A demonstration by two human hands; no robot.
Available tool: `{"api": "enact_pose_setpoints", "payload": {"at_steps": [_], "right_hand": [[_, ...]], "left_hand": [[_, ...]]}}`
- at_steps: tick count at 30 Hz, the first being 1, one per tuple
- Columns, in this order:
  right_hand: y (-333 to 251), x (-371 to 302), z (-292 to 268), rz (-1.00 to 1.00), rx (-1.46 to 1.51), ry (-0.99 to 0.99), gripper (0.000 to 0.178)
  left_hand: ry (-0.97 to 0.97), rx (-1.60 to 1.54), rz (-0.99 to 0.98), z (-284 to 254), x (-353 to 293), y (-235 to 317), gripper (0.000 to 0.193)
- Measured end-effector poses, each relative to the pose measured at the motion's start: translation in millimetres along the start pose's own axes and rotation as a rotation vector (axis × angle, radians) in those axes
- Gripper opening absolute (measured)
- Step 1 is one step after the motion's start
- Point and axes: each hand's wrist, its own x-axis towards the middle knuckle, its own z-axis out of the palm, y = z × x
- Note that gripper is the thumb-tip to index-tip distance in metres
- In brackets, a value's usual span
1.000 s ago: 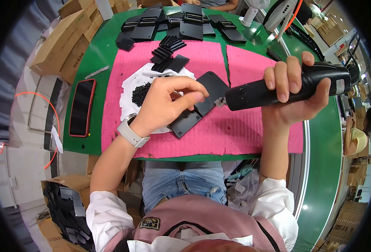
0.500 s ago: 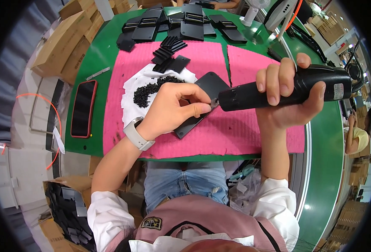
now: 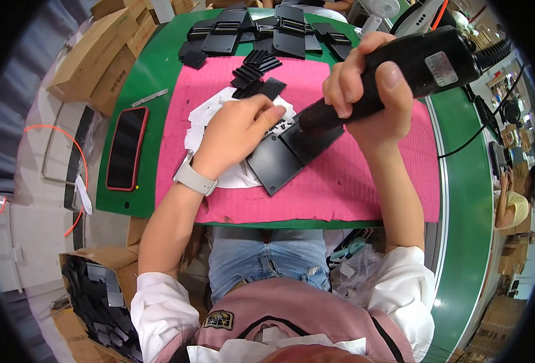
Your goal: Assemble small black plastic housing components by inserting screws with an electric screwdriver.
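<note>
My right hand (image 3: 376, 91) is wrapped around a black electric screwdriver (image 3: 422, 60), which is tilted down to the left. Its nose meets a flat black plate (image 3: 276, 164) near a dark strip lying across that plate; the bit itself is hidden. Over a white cloth (image 3: 228, 172) and the plate's left edge, my left hand (image 3: 234, 133) is closed, thumb against the bent fingers. Whatever those fingers may hold is out of sight. Small black screws (image 3: 278, 128) show on the cloth just beside the thumb, and the hand covers the rest.
Under the work lies a pink foam mat (image 3: 364, 193). Beyond it are black slotted strips (image 3: 256, 68) and stacked black plates (image 3: 288, 39). A red-edged phone (image 3: 126, 148) lies at left, near a metal tool (image 3: 150, 98). The screwdriver's cord (image 3: 482, 136) hangs at right.
My left hand has moved from the bit to the cloth, covering the screws. The screwdriver has swung left and down onto the plate. A dark strip now shows across the plate.
</note>
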Motion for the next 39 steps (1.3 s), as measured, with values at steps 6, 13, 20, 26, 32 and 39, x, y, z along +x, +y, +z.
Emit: {"api": "enact_pose_setpoints", "payload": {"at_steps": [6,13,20,26,32,39], "right_hand": [[5.0,-2.2,6.4,0.028,-0.084,0.013,0.037],[4.2,-1.9,5.4,0.063,-0.07,0.032,0.035],[7.7,-2.1,5.4,0.064,-0.034,-0.002,0.037],[13.1,-2.8,-0.8,0.059,0.018,-0.018,0.033],[16.6,4.8,9.3,0.07,0.051,-0.096,0.027],[15.9,4.0,5.8,0.143,0.009,-0.093,0.028]], "left_hand": [[-0.237,-0.047,-0.1,8.1,-2.6,1.1,0.027],[-0.23,-0.212,-0.131,11.6,-3.3,0.5,0.026],[-0.208,-0.191,-0.171,8.9,-6.0,1.3,0.021],[-0.203,-0.171,-0.174,13.0,-2.7,5.9,0.017],[-0.151,-0.251,-0.187,16.4,-5.9,-9.0,0.016],[-0.145,-0.221,-0.19,20.1,-5.2,-7.7,0.015]]}}
